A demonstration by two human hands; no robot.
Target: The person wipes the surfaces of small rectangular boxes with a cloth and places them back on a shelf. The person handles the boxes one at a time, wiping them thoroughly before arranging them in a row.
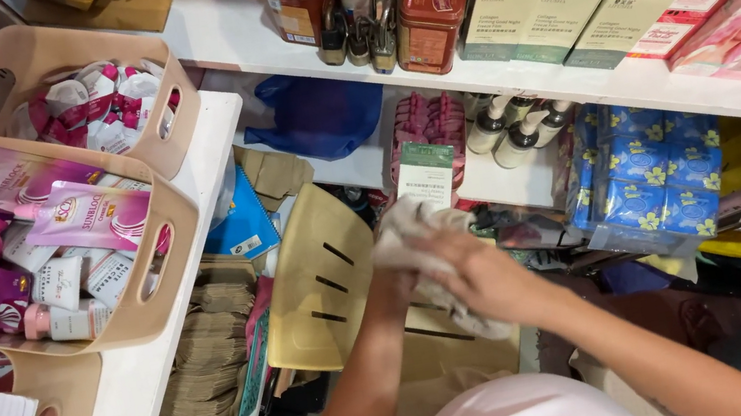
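Both my hands meet at the middle of the view over a crumpled pale grey cloth (407,230). My right hand (481,272) lies on top of the cloth and grips it. My left hand (391,285) is mostly hidden under the cloth and the right hand, with only the wrist and forearm showing. The cloth bunches above the fingers and a fold hangs down below the right hand. Just behind the hands stands a beige plastic chair back (323,282) with slots.
A white shelf (509,72) holds red tins, padlocks and green-white boxes. Below it are blue packets (653,168) and small bottles. On the left counter (165,336), beige baskets (60,60) hold pink tubes and sachets. A stack of brown paper (206,369) sits lower left.
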